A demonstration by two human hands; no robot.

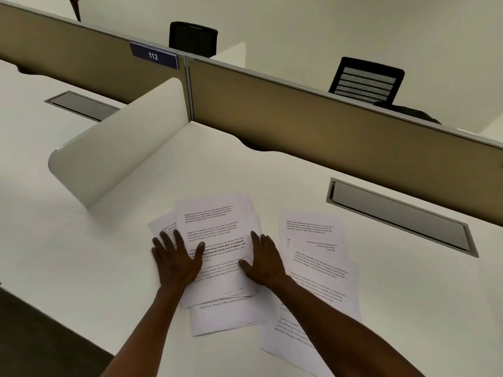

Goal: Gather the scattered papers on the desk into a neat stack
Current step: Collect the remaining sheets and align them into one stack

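Your loose pile of papers (217,235) lies on the white desk (272,175), just in front of the near end of the white side divider (117,153) and a little to its right. The sheets in it are fanned and skewed: corners stick out at the divider side, and one sheet (223,317) pokes out from under the pile on the edge nearest you. Printed text shows on the top page.

Your left hand (177,257) rests flat on the pile's divider-side edge, fingers spread, with part of the palm over bare desk. Your right hand (264,259) lies flat on the pile's opposite edge, fingers also spread. Both palms press down with nothing gripped, and the two hands stand apart with the top page between them.

Farther from the divider, beyond your right hand, more sheets (315,251) lie overlapping in a loose run, touching or nearly touching the pile; your right forearm crosses over the nearest of them. Farther still from the divider, a grey cable hatch (400,216) is set into the desk. Behind the divider runs a tan partition (313,115) carrying a blue plate marked 112 (153,55), and two black chairs (367,80) stand past it.
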